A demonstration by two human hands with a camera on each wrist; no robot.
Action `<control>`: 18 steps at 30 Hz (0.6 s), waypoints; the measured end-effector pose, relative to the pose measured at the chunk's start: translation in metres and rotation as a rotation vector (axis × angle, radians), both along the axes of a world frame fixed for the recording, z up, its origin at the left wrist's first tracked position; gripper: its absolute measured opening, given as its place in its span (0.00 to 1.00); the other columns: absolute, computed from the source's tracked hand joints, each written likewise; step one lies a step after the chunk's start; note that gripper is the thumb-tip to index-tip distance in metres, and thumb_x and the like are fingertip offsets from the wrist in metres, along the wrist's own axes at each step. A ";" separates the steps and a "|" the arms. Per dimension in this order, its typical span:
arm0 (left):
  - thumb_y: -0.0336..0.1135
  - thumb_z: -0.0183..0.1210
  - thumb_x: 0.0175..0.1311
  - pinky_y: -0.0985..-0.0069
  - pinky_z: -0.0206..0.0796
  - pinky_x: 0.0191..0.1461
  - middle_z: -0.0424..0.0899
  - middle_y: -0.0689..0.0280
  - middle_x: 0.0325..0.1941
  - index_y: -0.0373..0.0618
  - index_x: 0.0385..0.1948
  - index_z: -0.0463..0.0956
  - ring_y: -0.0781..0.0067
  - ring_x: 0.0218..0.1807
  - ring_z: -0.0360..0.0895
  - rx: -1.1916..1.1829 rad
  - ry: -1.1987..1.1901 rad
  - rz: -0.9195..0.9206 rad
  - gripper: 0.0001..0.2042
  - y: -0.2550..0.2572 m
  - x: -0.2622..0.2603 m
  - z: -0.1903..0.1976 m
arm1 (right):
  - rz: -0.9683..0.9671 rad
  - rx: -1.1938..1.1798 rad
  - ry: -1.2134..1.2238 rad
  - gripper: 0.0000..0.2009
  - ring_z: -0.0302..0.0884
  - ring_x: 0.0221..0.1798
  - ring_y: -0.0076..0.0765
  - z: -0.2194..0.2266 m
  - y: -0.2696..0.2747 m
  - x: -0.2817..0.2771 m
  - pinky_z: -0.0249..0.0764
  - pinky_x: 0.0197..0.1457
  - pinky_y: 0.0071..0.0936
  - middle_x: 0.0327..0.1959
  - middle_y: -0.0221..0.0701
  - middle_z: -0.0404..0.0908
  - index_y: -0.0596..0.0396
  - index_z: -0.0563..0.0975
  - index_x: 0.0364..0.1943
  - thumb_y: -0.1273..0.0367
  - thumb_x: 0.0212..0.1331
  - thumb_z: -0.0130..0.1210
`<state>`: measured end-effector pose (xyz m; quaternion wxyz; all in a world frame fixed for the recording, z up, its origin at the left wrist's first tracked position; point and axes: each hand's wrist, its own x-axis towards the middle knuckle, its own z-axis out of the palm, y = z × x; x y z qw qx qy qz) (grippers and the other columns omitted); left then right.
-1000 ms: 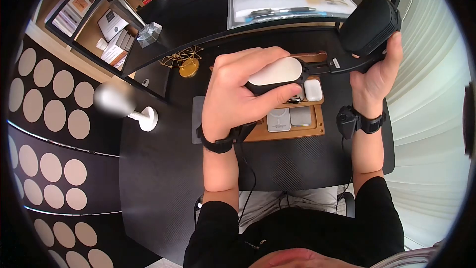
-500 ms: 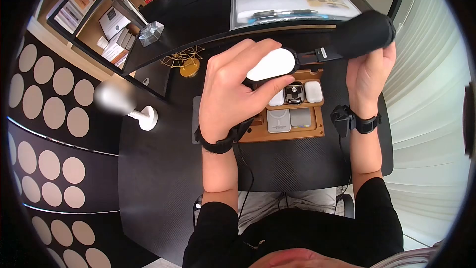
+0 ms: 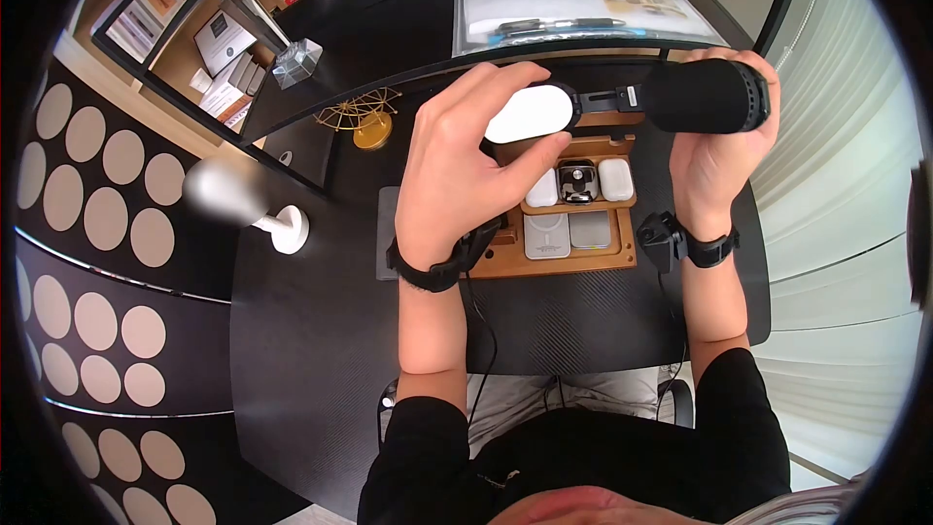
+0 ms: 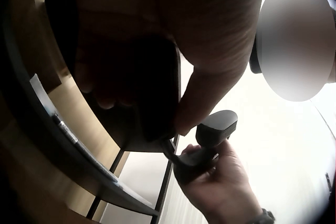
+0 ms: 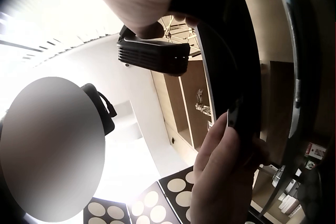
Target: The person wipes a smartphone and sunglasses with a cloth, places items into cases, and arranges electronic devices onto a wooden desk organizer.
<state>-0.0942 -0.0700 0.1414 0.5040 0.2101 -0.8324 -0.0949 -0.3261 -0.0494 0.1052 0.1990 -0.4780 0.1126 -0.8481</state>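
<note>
Both hands hold up a black device with a white oval end, joined by a narrow black arm [image 3: 604, 101] to a thick rounded black end [image 3: 695, 95]. My left hand [image 3: 457, 160] grips the white oval end [image 3: 533, 114] between thumb and fingers. From behind and below, my right hand [image 3: 719, 163] holds the black end, its fingers showing over the top. A vented black block [image 5: 155, 57] of the device shows in the right wrist view. Below it lies a wooden organizer tray [image 3: 573, 263] with white rounded cases [image 3: 615, 180], a dark watch-like item [image 3: 578, 182] and a grey-white flat charger [image 3: 546, 236].
At the back, a shelf bears a clear document folder [image 3: 583, 2] with pens on it. To the left stand a gold wire ornament [image 3: 371, 131] and a white lamp-like stand [image 3: 290, 230]. A white curtain [image 3: 846, 185] hangs along the right side.
The black end has turned and come left, now roughly level with the white end. My right hand's fingers now reach over its top. The white end has shifted slightly left and up.
</note>
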 end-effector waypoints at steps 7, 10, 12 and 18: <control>0.31 0.70 0.54 0.79 0.70 0.41 0.85 0.62 0.34 0.37 0.44 0.81 0.74 0.36 0.82 0.060 0.105 -0.032 0.16 0.000 -0.002 -0.003 | -0.124 -0.174 0.054 0.16 0.81 0.44 0.38 0.008 0.009 0.010 0.79 0.54 0.36 0.40 0.40 0.81 0.58 0.71 0.48 0.81 0.59 0.63; 0.29 0.68 0.53 0.78 0.71 0.39 0.84 0.60 0.33 0.36 0.42 0.81 0.70 0.34 0.82 0.040 0.135 -0.020 0.14 -0.004 -0.005 -0.006 | -0.340 -0.235 0.139 0.14 0.78 0.39 0.39 0.009 0.011 0.012 0.78 0.48 0.39 0.34 0.39 0.78 0.57 0.70 0.46 0.81 0.61 0.61; 0.28 0.66 0.53 0.75 0.72 0.37 0.84 0.58 0.32 0.35 0.40 0.80 0.65 0.32 0.82 0.005 0.154 -0.025 0.13 -0.005 -0.005 -0.007 | -0.353 -0.245 0.211 0.12 0.76 0.42 0.41 0.008 0.018 0.010 0.75 0.52 0.43 0.37 0.39 0.78 0.55 0.70 0.48 0.79 0.64 0.58; 0.28 0.63 0.58 0.79 0.69 0.42 0.85 0.60 0.37 0.35 0.43 0.81 0.74 0.38 0.81 0.080 0.116 -0.065 0.12 -0.003 0.000 -0.005 | -0.387 -0.250 0.337 0.10 0.75 0.46 0.41 0.008 0.027 0.005 0.72 0.56 0.48 0.40 0.38 0.77 0.50 0.69 0.50 0.75 0.70 0.55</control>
